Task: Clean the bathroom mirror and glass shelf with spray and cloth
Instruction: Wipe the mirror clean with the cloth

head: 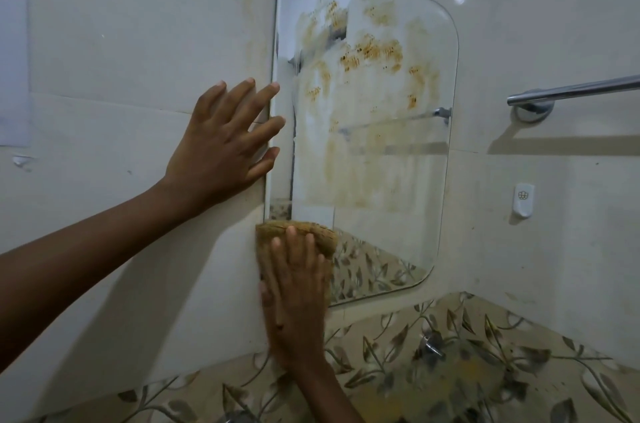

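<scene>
Both of my hands are up against the wall at the rounded rectangular frameless mirror (363, 152). Nearest to me, my right hand (294, 298) lies flat over the mirror's lower left corner. Its fingers are straight and close together, pressing a tan, coarse-woven cloth (323, 236) onto the glass. The cloth shows above my fingertips and along the mirror's left edge, and part of it sits on the wall just beside the glass.

Higher up, my left hand (221, 145) rests palm-down on the pale glossy wall tile (121, 59) at the middle of the mirror's left edge. Its fingers are straight and spread apart, holding nothing. The tips of three of them reach over the bevelled edge onto the glass.

Orange-brown smears and speckles (370, 53) cover the upper and middle part of the mirror. A clearer strip runs down its left side.

Below the mirror runs a band of leaf-patterned tiles (491, 332), with a small chrome fitting (431, 346) set in it. To the right of the mirror a chrome towel bar (575, 90) is fixed to the wall. A white plastic wall hook (523, 199) sits lower, under that bar.
</scene>
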